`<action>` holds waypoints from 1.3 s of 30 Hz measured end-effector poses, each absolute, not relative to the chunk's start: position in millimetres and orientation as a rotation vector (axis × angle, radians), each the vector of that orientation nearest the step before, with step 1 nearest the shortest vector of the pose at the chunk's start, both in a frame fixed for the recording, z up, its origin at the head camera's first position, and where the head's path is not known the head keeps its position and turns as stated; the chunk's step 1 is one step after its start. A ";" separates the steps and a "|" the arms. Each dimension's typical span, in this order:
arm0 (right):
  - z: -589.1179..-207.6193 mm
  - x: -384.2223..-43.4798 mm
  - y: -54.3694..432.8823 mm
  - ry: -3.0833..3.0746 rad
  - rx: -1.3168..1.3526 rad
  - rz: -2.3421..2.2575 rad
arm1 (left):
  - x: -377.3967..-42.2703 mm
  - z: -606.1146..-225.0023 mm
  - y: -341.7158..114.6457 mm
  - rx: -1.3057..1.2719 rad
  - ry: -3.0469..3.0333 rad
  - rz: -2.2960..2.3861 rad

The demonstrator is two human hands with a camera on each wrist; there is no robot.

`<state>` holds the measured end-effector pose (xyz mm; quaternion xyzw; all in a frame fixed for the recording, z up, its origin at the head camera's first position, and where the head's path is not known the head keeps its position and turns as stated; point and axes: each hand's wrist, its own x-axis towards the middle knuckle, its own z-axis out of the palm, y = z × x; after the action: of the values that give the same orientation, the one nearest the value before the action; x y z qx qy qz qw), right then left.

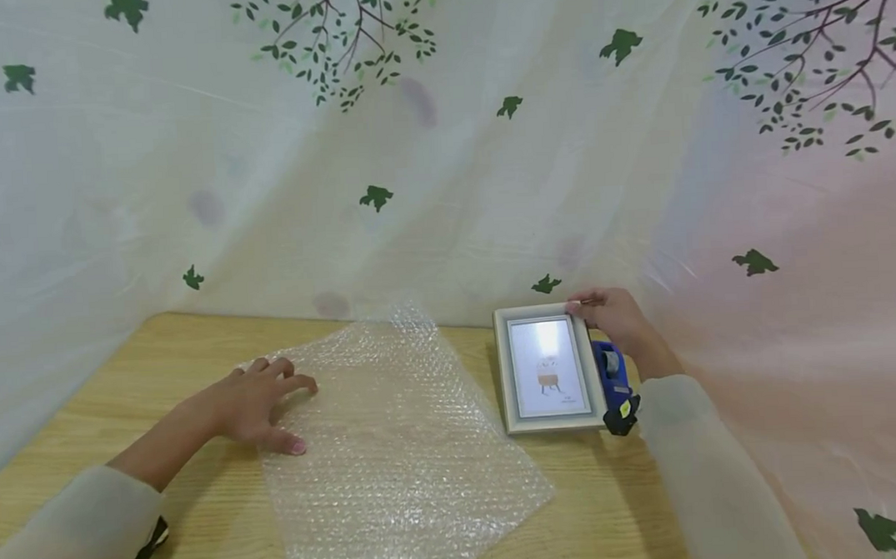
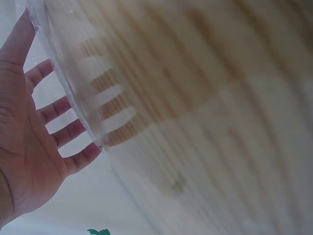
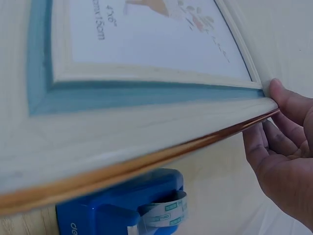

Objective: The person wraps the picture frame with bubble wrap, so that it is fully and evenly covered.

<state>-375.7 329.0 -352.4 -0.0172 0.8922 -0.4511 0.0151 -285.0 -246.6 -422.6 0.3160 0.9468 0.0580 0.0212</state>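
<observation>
A sheet of bubble wrap (image 1: 402, 431) lies flat across the middle of the wooden table. At its left edge my left hand (image 1: 254, 405) rests with fingers spread, the fingertips down on the wrap. To the right, a picture frame (image 1: 550, 375) with a pale border and a small drawing inside leans up, tilted. My right hand (image 1: 616, 318) pinches its upper right corner, thumb on the front face (image 3: 220, 100) and fingers behind. A blue tape dispenser (image 3: 117, 208) with a roll of printed tape stands just behind the picture frame's right side, partly hidden by it.
The wooden table (image 1: 144, 376) meets a pale hanging sheet (image 1: 443, 171) printed with green leaves and branches at the back and sides. The bubble wrap's right corner reaches close below the picture frame. Pale sleeves cover both forearms.
</observation>
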 end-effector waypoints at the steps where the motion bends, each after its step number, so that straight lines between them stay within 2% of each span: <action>1: -351.2 -375.4 330.1 2.764 -0.063 -1.434 | -284.7 -421.8 -246.4 0.971 2.932 0.183; 20: -329.2 -365.4 336.7 2.710 -0.029 -1.661 | -290.5 -410.9 -244.7 0.907 2.795 0.271; 32: -314.6 -353.6 299.0 2.428 0.049 -2.052 | -294.0 -411.2 -243.3 0.851 2.767 0.350; 39: -309.5 -344.2 264.2 2.398 0.038 -2.040 | -289.4 -408.9 -241.5 0.792 2.750 0.410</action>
<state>-344.2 264.2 -309.5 0.0119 0.7617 -0.6478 -0.0034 -289.4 -241.5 -408.9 0.2719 0.9438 0.1406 0.1248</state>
